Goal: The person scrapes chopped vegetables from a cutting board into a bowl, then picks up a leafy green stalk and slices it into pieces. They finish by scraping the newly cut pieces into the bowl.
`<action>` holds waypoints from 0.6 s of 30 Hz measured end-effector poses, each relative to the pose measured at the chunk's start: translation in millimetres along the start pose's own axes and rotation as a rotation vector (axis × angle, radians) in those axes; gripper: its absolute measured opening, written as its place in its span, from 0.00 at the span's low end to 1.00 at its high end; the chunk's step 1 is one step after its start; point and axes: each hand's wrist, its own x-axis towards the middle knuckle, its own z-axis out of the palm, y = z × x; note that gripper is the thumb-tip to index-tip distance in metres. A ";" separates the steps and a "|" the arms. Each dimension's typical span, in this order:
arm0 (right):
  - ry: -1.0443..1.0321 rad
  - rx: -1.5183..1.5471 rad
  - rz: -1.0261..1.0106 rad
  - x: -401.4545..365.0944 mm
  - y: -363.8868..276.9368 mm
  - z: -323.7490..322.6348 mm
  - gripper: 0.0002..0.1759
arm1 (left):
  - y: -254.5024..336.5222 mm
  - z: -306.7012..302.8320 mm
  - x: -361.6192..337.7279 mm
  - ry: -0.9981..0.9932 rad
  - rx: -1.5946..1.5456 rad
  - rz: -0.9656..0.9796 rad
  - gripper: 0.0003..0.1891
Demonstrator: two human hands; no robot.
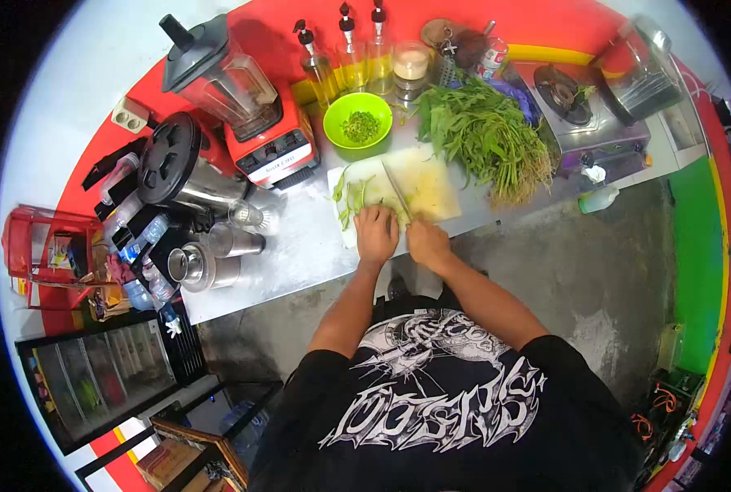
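Note:
A white cutting board point(441, 182) lies at the counter's front edge, with slender green vegetable pieces point(353, 197) spread on its left part. My left hand point(378, 233) presses down on the board's front with curled fingers, holding green vegetable pieces that are mostly hidden under it. Closed around a knife handle, my right hand point(429, 243) is just to the right of it. The knife blade point(397, 189) points away from me across the board, beside the left fingertips. Behind the board stands a lime-green bowl point(333, 129) with chopped greens point(360, 127) in it.
A bunch of leafy greens with roots point(488, 135) lies right of the board. Further right is a stove point(583, 115). At the left stand a red blender point(271, 143), a large steel container point(202, 184) and metal cups point(234, 240). Pump bottles point(351, 64) line the back.

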 end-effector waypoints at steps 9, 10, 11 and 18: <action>0.032 -0.080 0.067 4.2 -3.2 13.1 0.16 | 0.2 -2.3 -0.5 0.053 -0.022 0.029 0.05; 0.032 -0.082 0.060 8.0 -2.4 11.4 0.16 | 0.4 -3.1 0.2 0.052 -0.023 0.029 0.05; 0.004 -0.091 0.012 13.6 -0.1 8.4 0.18 | 0.8 -3.4 0.5 0.048 -0.025 0.030 0.05; -0.137 -0.135 -0.071 2.3 -1.5 -7.2 0.15 | 1.3 -3.0 1.4 0.049 -0.025 0.027 0.05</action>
